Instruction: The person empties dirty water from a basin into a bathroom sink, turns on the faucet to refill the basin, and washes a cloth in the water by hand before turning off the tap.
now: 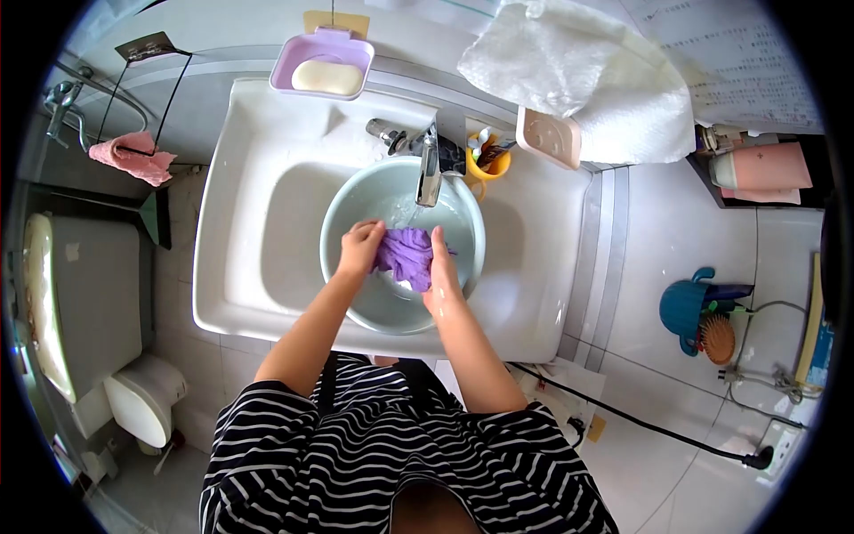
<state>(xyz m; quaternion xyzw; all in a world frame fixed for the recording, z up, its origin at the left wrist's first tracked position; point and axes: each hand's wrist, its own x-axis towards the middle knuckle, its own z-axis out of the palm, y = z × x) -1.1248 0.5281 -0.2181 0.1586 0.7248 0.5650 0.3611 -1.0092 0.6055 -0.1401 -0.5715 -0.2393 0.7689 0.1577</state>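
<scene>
A crumpled purple cloth [407,258] is held between my two hands, over a pale blue-green basin [331,236] with water in it. My left hand [362,246] has its fingers closed on the cloth's left side. On the other side my right hand [441,271] grips the cloth, with the thumb side up and the fingers partly hidden beneath it. Just beyond the cloth is the metal faucet [429,173], and water runs from it into the basin. The basin stands in a white sink [240,222].
Behind the sink hang a lilac soap dish [283,78] with a white soap bar [327,78] and a pink dish [547,138]. A yellow cup [500,166] with toothbrushes stands right of the faucet. White towelling [569,71] hangs at upper right. A black cable [636,414] runs to a wall socket.
</scene>
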